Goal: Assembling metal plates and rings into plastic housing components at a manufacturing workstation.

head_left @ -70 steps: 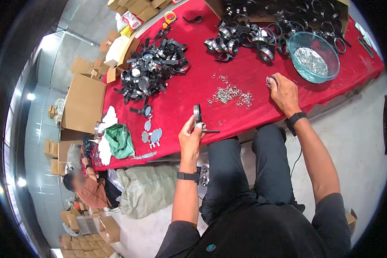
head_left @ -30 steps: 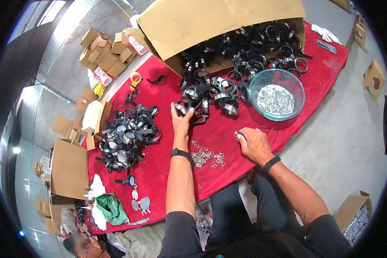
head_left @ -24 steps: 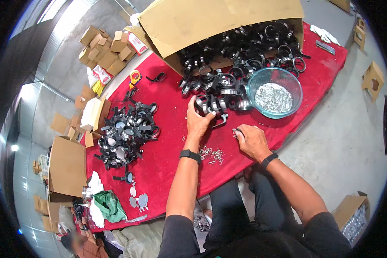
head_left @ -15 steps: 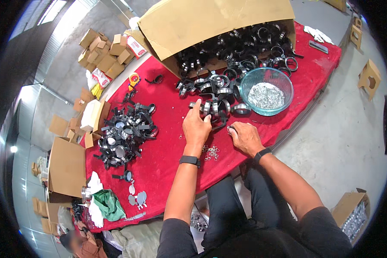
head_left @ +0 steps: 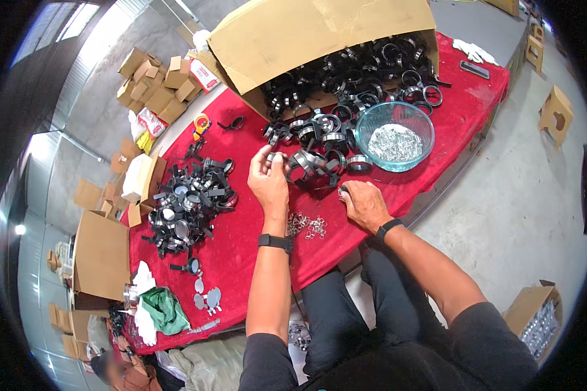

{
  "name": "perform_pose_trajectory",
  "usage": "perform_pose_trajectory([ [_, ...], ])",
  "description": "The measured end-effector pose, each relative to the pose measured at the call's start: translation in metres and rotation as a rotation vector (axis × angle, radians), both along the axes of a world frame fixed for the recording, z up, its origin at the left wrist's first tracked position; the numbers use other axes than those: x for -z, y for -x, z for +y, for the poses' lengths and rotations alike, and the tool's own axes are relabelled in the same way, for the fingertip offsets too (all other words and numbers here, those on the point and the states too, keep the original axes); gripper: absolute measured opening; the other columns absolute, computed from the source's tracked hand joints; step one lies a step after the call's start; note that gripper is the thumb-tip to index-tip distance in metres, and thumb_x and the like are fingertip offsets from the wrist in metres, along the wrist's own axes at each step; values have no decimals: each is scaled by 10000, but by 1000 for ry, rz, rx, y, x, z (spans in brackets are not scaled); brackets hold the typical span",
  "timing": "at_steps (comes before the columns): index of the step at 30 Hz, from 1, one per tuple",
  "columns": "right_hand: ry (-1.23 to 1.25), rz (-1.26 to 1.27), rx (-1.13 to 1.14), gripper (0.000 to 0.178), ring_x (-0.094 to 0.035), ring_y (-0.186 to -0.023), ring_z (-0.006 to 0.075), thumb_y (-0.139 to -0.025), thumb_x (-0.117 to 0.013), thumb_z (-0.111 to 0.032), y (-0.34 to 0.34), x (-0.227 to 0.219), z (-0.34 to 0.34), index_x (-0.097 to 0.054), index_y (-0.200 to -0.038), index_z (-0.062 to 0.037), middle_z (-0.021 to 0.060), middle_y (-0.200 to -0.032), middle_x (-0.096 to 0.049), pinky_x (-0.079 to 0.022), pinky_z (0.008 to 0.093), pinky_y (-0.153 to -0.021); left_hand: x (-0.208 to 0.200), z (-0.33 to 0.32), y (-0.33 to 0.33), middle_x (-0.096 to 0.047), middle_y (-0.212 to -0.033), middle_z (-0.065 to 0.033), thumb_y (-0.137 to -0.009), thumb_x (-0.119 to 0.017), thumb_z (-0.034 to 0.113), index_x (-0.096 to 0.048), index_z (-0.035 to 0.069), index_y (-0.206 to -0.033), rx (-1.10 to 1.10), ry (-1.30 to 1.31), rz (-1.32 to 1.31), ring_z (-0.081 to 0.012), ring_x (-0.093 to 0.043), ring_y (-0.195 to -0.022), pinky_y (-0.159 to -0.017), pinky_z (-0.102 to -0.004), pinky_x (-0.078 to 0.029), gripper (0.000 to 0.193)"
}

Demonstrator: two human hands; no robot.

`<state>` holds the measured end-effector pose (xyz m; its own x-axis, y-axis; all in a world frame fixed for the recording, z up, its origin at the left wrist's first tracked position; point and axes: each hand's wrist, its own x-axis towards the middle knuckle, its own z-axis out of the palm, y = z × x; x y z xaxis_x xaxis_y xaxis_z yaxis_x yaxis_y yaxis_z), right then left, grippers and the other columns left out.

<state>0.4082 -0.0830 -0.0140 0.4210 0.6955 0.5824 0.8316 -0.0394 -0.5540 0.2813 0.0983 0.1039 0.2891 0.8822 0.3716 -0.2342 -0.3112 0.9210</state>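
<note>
Left hand (head_left: pixel 268 182) raised over the red bench (head_left: pixel 254 241), grip pinched on a small black ring clamp (head_left: pixel 275 157) at the fingertips. Right hand (head_left: pixel 364 203) resting on the bench, grip curled on something small, beside loose metal clips (head_left: pixel 308 225).

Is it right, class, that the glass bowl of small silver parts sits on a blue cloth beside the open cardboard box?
Not quite: the cloth is red, not blue, as the head view shows. The glass bowl of small silver parts does sit on it beside the open cardboard box.
</note>
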Motion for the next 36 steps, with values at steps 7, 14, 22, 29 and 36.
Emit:
perform_pose_trajectory([
  [7, 60, -174, 10, 228, -631, -948, 350, -929, -663, -69, 0, -3, -4, -649, -1156, -65, 137, -985, -624, -481, 471, -868, 9, -20, 2, -825, -1145, -132, -980, -784, 38, -651, 102, -1547, -219, -571, 500, -216, -785, -912, -889, -400, -618, 586],
  [14, 82, -229, 57, 304, -628, -960, 354, -941, -678, -103, 1, 1, -2, -674, -1242, -63, 148, -997, -624, -480, 473, -868, 1, -18, 38, -801, -1019, -148, -972, -768, 28, -652, 50, -1518, -445, -377, 414, -248, -783, -891, -831, -408, -614, 559],
  [22, -122, -318, 36, 320, -640, -1048, 352, -916, -679, -100, 0, -6, -3, -692, -1232, -51, 137, -1084, -686, -468, 493, -950, 14, -24, 108, -763, -920, -80, -953, -795, 74, -681, -21, -1463, -488, -342, 616, -190, -691, -751, -763, -348, -579, 531],
  [29, -254, -230, -41, 369, -691, -1121, 375, -903, -820, -93, 50, -51, -9, -724, -1256, -43, 161, -1189, -730, -540, 493, -986, 14, -53, 199, -786, -1021, -120, -989, -801, 68, -515, -102, -1548, -162, 237, 24, -186, -794, -904, -686, -320, -688, 650],
  [36, 78, -281, -475, 404, -674, -1046, 413, -808, -802, -16, 193, -80, -10, -699, -1199, -20, 181, -1092, -680, -567, 508, -879, 26, -89, 227, -800, -1010, -176, -929, -869, 107, -621, -122, -1446, -203, 335, 179, -205, -788, -806, -625, -353, -685, 617],
])
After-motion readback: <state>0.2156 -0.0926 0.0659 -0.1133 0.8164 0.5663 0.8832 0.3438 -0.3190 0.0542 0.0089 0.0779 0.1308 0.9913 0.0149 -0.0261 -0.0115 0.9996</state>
